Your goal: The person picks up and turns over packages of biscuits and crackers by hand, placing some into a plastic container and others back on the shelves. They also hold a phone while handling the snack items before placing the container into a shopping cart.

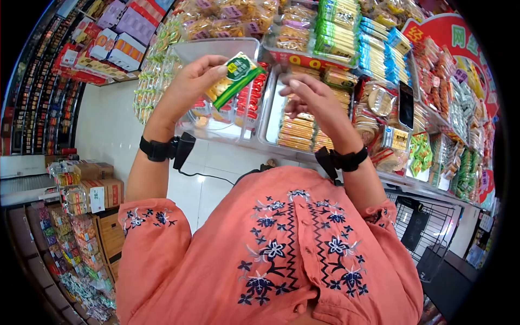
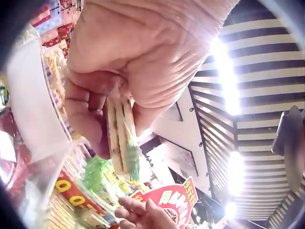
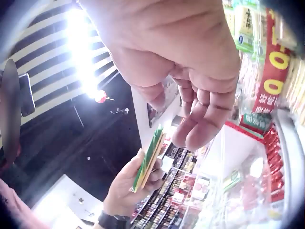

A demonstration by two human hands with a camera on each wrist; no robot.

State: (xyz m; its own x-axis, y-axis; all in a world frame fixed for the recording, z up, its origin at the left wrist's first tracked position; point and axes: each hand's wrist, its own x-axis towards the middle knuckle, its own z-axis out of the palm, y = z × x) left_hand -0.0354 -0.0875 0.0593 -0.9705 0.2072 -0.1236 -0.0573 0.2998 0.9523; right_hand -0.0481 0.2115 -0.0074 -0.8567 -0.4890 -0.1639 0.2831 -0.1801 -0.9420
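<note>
My left hand (image 1: 189,86) pinches a green-and-cream packet of crackers (image 1: 234,80) between thumb and fingers, over a clear plastic bin (image 1: 184,51). Seen edge-on in the left wrist view, the crackers (image 2: 122,138) lie stacked inside the clear wrapper. To the right, my right hand (image 1: 319,103) hovers over a second clear bin (image 1: 265,122) with rows of yellowish cracker packs (image 1: 297,130). Its fingers are loosely bent and hold nothing, as the right wrist view shows of the right hand (image 3: 176,62). A gap separates it from the packet.
Red packs (image 1: 254,100) lie in the left bin. Behind stand green packs (image 1: 337,32) and blue packs (image 1: 382,51), above a red price strip (image 1: 303,58). A dark phone (image 1: 405,104) rests on round biscuit packs at right. Cartons (image 1: 100,189) stand on the left.
</note>
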